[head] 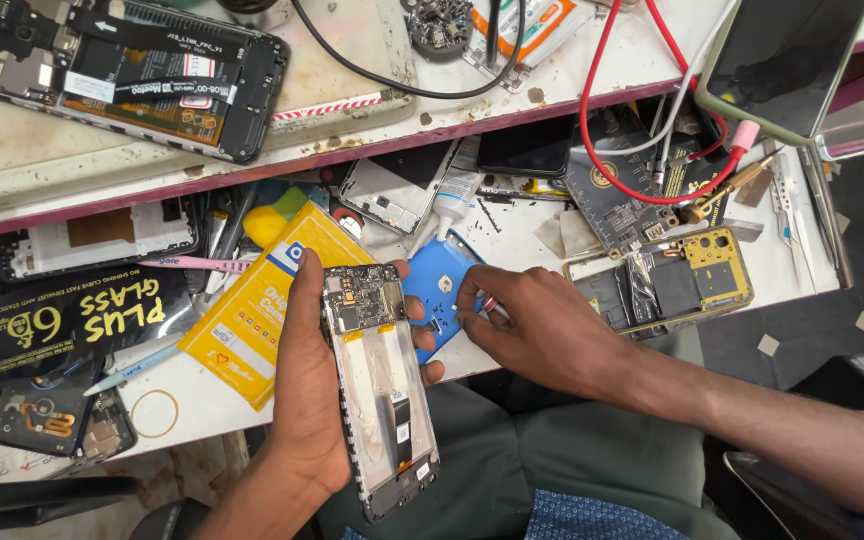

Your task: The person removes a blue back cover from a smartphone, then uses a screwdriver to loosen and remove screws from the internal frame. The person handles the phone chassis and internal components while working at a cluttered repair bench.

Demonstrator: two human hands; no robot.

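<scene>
Phone (380, 385), opened with its back off and its circuit board at the top end, lies lengthwise in the left hand (307, 385) just past the desk's (592, 60) near edge, over the person's lap. The left fingers (430, 372) wrap round its right side and the thumb presses its left side, so the hand is clamped on it. Just beside its top end, a blue cover (437, 290) rests on the near edge of the lower shelf (522, 225). The right hand (532, 325) lies on that cover, its fingers (472, 300) drawn together and pinching a small red and white part (489, 304) against it. A yellow packet (252, 310) lies left of the phone. Another opened phone (132, 75) sits at the far left corner of the desk, and 1 gold-framed phone (677, 280) lies at the shelf's right end.
</scene>
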